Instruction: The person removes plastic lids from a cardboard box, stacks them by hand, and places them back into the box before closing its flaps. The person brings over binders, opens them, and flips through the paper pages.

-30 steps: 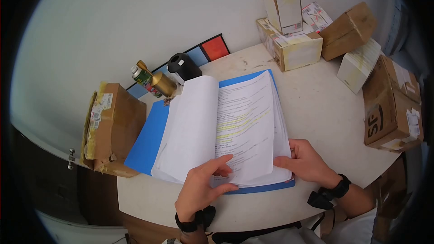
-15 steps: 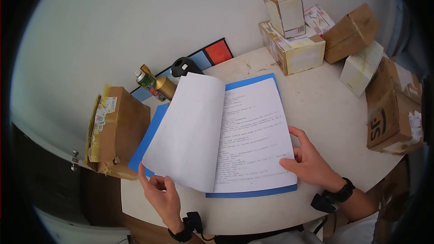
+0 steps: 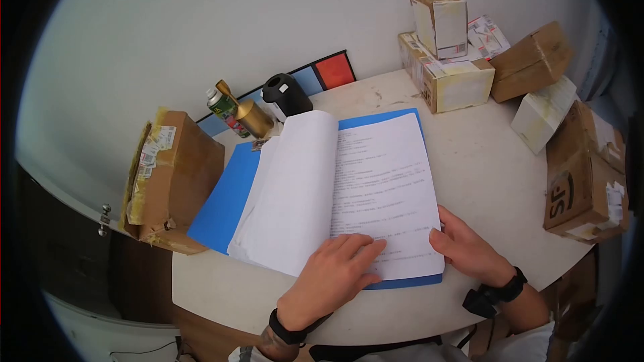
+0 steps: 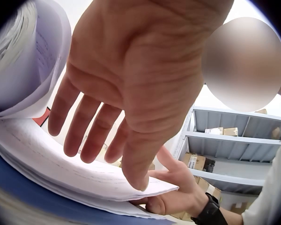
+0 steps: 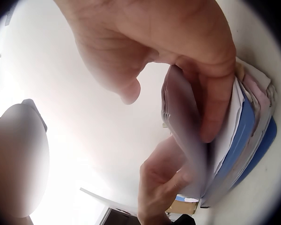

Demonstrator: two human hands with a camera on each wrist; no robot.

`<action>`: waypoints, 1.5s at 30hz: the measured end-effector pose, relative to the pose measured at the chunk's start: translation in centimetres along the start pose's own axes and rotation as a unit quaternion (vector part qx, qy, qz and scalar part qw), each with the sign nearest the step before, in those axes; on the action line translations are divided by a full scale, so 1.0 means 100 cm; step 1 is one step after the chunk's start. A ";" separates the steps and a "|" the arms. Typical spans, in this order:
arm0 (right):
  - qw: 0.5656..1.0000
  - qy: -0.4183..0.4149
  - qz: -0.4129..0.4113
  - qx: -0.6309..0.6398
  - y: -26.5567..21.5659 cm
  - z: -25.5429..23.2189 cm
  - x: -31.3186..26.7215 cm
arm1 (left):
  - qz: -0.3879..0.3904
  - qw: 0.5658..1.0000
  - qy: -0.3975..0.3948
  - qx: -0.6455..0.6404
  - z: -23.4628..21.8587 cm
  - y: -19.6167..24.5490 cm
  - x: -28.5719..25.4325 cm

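Observation:
A blue folder lies spread on the table, holding a thick stack of printed sheets. Turned sheets curl over its left half, blank side up. On the right lies a page of printed text. My left hand reaches over the lower part of this page, fingers extended and thumb near its bottom edge. At the right edge is my right hand. In the right wrist view, its fingers curl behind several raised sheets, while the thumb stands a little apart on the other side.
A taped cardboard box stands left of the folder. Behind it are a spray can, a gold container and a black container. Several boxes are piled at the right, including a brown one by the table edge.
The page with yellow highlighting has been turned to the left. My left hand let go of the turned sheet's lower left corner and came back rightward over the printed page. My right hand stays at the right edge.

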State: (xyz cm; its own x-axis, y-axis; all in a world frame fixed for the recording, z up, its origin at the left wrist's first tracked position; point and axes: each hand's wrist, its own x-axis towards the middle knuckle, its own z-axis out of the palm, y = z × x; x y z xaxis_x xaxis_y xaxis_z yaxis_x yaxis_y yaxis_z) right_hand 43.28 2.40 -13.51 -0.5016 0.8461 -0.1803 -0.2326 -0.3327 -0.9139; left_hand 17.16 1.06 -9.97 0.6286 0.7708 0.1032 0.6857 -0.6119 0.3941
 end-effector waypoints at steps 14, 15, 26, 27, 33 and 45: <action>1.000 0.020 0.008 -0.005 0.002 -0.002 0.001 | -0.015 1.000 -0.015 0.012 0.006 -0.003 0.002; 1.000 0.017 0.009 0.003 0.002 -0.002 0.001 | -0.009 1.000 -0.010 0.007 0.005 0.000 0.003; 0.999 0.033 0.020 0.028 0.005 -0.002 0.002 | 0.029 0.999 0.022 0.011 0.018 -0.001 0.001; 0.999 0.033 0.025 0.035 0.006 -0.003 0.002 | 0.038 0.999 0.038 0.008 0.021 0.005 0.004; 0.994 0.028 0.046 0.092 0.006 -0.006 0.003 | -0.209 0.919 0.333 -0.031 -0.004 -0.007 -0.012; 0.999 0.004 0.045 -0.001 -0.002 -0.004 0.003 | -0.001 0.996 0.086 -0.006 -0.005 0.018 -0.005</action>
State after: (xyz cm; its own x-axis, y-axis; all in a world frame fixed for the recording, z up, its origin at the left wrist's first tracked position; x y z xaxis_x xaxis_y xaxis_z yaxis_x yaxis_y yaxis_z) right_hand 43.53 2.88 -13.53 -0.5133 0.8161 -0.2655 -0.1846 -0.4071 -0.8945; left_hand 17.87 -0.35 -8.81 0.5539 0.7917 0.2578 0.6821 -0.6090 0.4047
